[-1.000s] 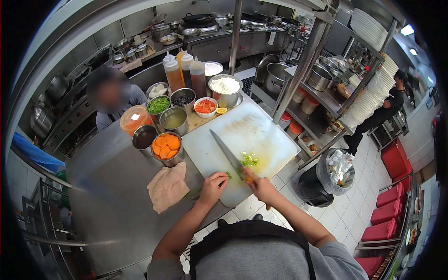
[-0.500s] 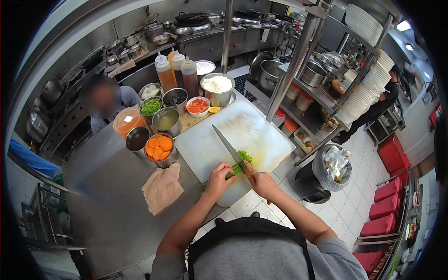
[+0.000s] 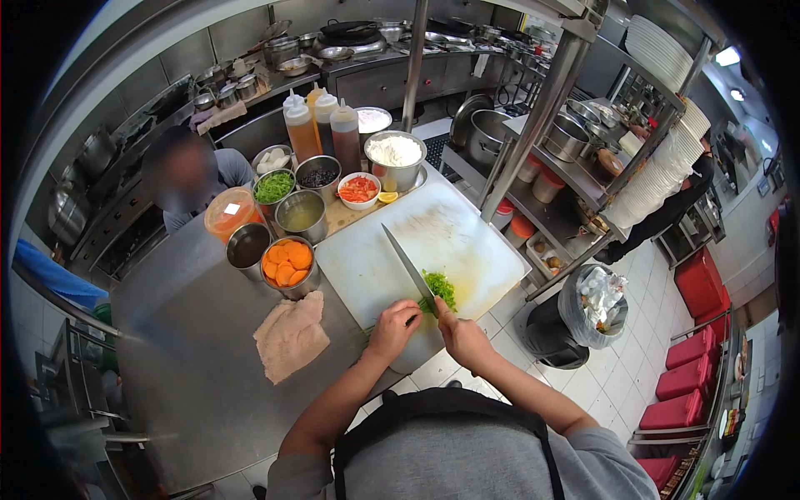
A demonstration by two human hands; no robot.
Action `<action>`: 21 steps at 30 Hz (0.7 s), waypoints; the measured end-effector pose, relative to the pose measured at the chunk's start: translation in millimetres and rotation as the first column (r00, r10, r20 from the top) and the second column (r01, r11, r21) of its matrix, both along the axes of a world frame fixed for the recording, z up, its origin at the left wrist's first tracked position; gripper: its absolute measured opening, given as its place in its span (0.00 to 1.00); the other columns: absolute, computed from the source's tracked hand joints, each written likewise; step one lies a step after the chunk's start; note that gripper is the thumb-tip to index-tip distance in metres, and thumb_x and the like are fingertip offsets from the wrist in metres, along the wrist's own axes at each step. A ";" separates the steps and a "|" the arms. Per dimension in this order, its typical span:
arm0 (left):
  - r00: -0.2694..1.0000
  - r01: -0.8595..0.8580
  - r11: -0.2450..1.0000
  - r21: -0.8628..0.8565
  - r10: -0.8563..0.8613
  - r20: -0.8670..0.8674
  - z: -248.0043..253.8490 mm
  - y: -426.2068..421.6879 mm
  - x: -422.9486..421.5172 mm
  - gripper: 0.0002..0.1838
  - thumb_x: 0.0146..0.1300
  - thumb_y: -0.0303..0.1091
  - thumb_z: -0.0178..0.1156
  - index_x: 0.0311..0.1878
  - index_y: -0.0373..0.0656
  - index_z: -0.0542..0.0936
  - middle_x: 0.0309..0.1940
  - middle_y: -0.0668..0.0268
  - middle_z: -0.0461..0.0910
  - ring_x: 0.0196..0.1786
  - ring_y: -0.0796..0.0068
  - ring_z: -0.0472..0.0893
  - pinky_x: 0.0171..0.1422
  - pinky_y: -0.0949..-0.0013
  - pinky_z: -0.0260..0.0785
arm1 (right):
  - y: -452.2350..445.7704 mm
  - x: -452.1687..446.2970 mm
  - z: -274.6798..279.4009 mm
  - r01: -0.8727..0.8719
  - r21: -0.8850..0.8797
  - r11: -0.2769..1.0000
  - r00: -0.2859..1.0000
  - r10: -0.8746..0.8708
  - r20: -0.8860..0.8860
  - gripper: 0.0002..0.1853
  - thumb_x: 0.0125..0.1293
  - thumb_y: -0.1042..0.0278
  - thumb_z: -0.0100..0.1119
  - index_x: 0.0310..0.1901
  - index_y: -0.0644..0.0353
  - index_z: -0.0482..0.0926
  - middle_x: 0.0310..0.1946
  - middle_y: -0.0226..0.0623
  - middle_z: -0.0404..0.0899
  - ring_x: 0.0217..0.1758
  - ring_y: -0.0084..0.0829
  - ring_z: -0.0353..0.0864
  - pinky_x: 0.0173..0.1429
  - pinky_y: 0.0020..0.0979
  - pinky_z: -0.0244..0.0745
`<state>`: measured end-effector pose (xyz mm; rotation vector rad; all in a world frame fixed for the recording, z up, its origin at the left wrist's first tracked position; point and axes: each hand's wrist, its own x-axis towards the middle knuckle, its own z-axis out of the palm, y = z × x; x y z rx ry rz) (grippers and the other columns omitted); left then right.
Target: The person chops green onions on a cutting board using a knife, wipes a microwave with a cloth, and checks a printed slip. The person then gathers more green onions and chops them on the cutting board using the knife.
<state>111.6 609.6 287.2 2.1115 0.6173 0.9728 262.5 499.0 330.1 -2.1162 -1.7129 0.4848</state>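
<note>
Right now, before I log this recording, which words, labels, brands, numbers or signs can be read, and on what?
None are legible.
White label on the orange tub's lid: too small and washed out to read.
Right-hand wall: any marks too small to read.

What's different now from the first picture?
The left hand has moved to the right, closer to the knife. The pile of chopped greens looks bigger and greener, and the blade is now right against it. The right hand still holds the knife. The orange slices and cutting board stayed put.
</note>
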 end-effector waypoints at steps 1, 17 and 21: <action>1.000 -0.002 1.000 0.001 0.002 0.000 0.7 1.2 1.2 0.05 0.54 0.22 0.64 0.35 0.34 0.81 0.38 0.57 0.81 0.42 0.55 0.81 0.47 0.61 0.74 | 3.6 1.6 4.5 0.014 -0.013 1.000 0.999 -0.015 -0.041 0.29 0.70 0.68 0.48 0.72 0.53 0.59 0.31 0.54 0.83 0.27 0.55 0.82 0.36 0.48 0.80; 1.000 -0.009 1.000 0.004 0.009 0.007 -2.5 -1.0 -0.1 0.06 0.53 0.22 0.63 0.35 0.34 0.81 0.38 0.58 0.80 0.41 0.55 0.81 0.47 0.61 0.75 | -0.3 -11.2 3.6 0.032 -0.015 0.999 0.999 -0.032 -0.008 0.29 0.70 0.68 0.48 0.72 0.52 0.59 0.32 0.57 0.82 0.31 0.56 0.82 0.41 0.48 0.78; 1.000 0.015 1.000 0.004 -0.015 -0.018 -2.7 0.6 -0.7 0.07 0.51 0.22 0.64 0.35 0.34 0.81 0.40 0.58 0.80 0.42 0.56 0.81 0.48 0.61 0.75 | 7.1 -13.5 55.3 0.052 -0.219 0.974 0.995 -0.070 -0.072 0.29 0.70 0.67 0.48 0.73 0.51 0.58 0.31 0.59 0.81 0.31 0.58 0.82 0.40 0.50 0.78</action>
